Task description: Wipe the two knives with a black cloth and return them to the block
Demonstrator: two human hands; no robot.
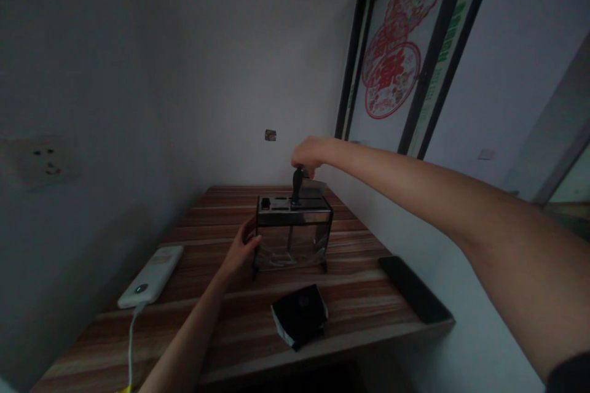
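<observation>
A clear-sided knife holder [295,216] with a dark frame and shiny slotted top stands on the wooden table. A black knife handle [297,187] rises from its top, and a thin blade shows upright through the clear front. My right hand [306,155] is closed above the holder, around a knife's handle that the fingers mostly hide. Just below and right of that hand, a broad grey blade [314,185] shows dimly over the top. My left hand [244,247] rests against the holder's left side, thumb at the front and fingers apart.
A folded black pouch or wallet [300,314] lies in front of the holder. At the right edge is a black phone-like slab [415,288]. A white power bank [151,276] with a cable [131,344] lies left. Walls border the table [230,196].
</observation>
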